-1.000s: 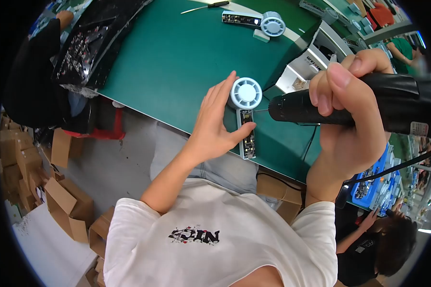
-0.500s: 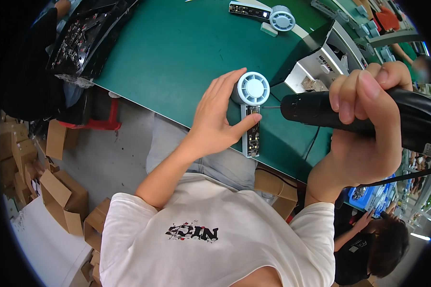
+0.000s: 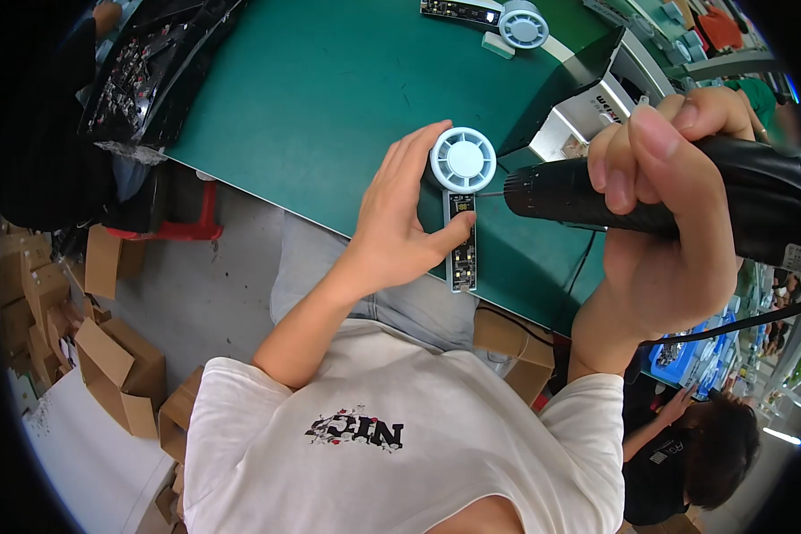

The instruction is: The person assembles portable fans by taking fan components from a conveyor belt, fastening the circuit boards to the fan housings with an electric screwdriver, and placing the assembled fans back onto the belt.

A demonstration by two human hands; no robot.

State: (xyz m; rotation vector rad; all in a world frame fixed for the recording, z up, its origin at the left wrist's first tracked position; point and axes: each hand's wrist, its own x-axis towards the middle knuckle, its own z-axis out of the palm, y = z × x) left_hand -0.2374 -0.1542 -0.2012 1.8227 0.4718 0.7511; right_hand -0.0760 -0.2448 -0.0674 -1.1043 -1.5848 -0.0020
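A light-blue handheld fan (image 3: 465, 160) lies on the green table, its round grille up and a black circuit board (image 3: 463, 254) showing along its handle. My left hand (image 3: 399, 214) holds the fan, fingers along the left side of the head and thumb on the board. My right hand (image 3: 672, 205) is wrapped round a black electric screwdriver (image 3: 552, 190). The thin bit points left and reaches the fan where head and handle join; whether it touches a screw cannot be made out.
A second fan (image 3: 522, 29) and a small pale block (image 3: 498, 44) lie at the table's far side. A silver and black box (image 3: 587, 107) stands behind the screwdriver. A black tray of small parts (image 3: 142, 84) is at the left. A co-worker (image 3: 694, 445) sits at lower right.
The screwdriver first drew away from the fan, then came back left towards it. My left hand keeps its hold. The view has shifted slightly.
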